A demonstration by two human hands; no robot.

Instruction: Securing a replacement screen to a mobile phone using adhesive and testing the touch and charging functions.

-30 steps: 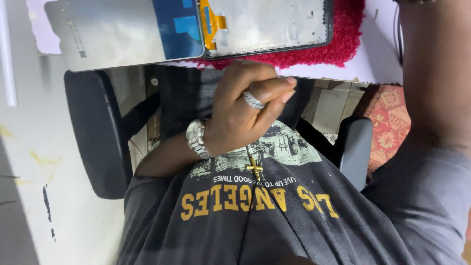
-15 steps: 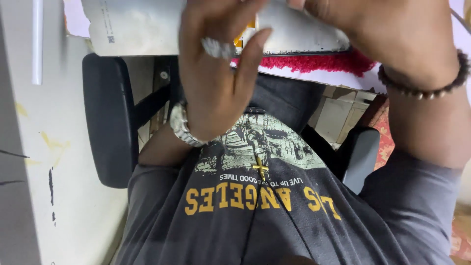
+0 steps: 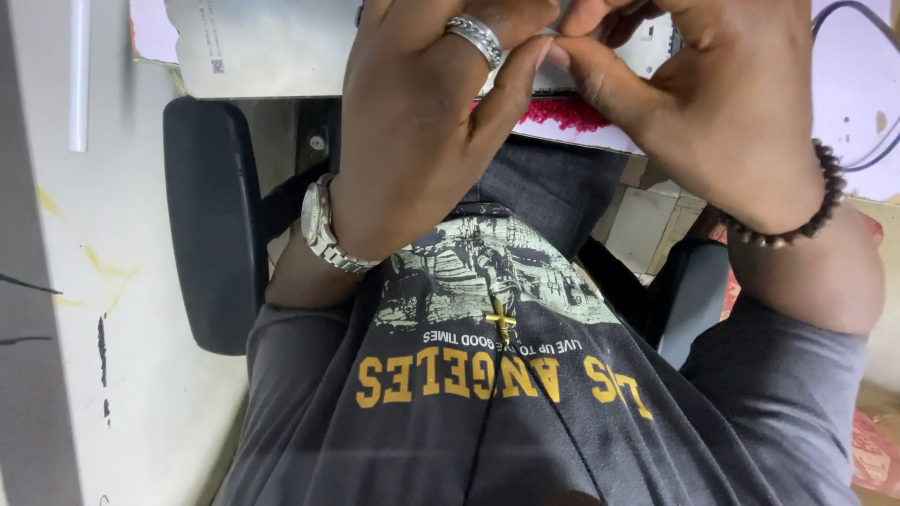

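Above the red fuzzy mat [image 3: 567,112], at the bench edge, lies the flat pale-backed rectangular screen panel [image 3: 281,47], thin, stiff and likely fragile, best taken by its edges. Over it the left hand [image 3: 422,122], wearing a silver ring, and the right hand [image 3: 694,103] pinch fingertips together on something too small to identify, near the panel's lower edge.

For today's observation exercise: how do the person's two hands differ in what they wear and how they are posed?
1. The left hand wears a silver ring; no ring shows on the right hand.
2. The left wrist carries a silver metal watch; the right wrist carries a dark beaded bracelet.
3. The left hand shows its back; the right hand shows its thumb side.
Shared: both are raised over the flat pale panel, fingertips meeting.
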